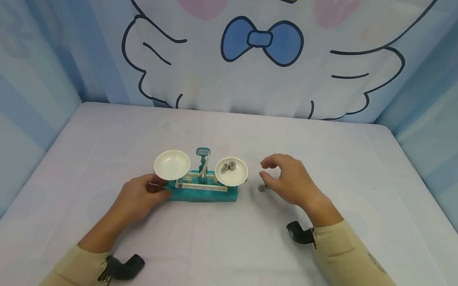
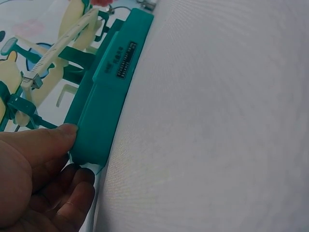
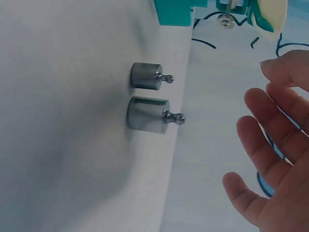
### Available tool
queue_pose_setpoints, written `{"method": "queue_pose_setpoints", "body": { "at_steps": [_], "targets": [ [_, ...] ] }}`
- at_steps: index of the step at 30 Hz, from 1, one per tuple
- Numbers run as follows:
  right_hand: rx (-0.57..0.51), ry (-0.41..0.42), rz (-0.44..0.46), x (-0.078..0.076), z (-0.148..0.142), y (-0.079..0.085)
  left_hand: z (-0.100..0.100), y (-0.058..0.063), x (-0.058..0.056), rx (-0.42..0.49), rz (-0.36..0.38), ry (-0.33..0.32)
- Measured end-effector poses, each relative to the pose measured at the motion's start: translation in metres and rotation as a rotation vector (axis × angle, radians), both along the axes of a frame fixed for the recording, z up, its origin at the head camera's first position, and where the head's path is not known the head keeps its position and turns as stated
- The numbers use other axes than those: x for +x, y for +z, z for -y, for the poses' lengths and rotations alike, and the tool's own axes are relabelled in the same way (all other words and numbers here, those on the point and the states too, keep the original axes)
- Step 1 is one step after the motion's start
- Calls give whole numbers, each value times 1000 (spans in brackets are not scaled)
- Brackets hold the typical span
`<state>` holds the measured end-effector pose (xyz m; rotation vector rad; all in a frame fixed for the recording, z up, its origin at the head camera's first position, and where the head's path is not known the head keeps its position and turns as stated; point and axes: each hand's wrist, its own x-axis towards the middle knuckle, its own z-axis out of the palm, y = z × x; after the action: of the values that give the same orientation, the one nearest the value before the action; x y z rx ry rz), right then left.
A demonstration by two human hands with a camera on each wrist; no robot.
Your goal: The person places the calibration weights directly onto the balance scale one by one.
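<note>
A teal balance scale with two cream pans stands on the table. My left hand holds the left end of its base, the thumb against one face and the fingers curled at the end. Small metal weights sit in the right pan; the left pan is bare. My right hand hovers right of the scale, fingers loosely bent and apart, holding nothing. Beside it on the table stand a larger knobbed metal weight and a smaller one, partly hidden by the hand in the head view.
The white table reaches back to a printed curtain with a blue bow. Patterned curtains also hang at the left and right. A black wrist camera is strapped to the left sleeve, another black camera to the right sleeve.
</note>
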<state>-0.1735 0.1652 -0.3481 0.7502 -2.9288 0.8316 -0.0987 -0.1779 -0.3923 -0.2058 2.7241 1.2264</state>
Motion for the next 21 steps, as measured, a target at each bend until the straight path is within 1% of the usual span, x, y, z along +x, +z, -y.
{"method": "queue_pose_setpoints", "body": {
  "at_steps": [9,21],
  "targets": [
    [54,24,80,0,-6,-14,0,1,2,1,-5,-10],
    [154,50,136,-4,-4,-20,0,2,2,3,-7,-11]
  ]
}}
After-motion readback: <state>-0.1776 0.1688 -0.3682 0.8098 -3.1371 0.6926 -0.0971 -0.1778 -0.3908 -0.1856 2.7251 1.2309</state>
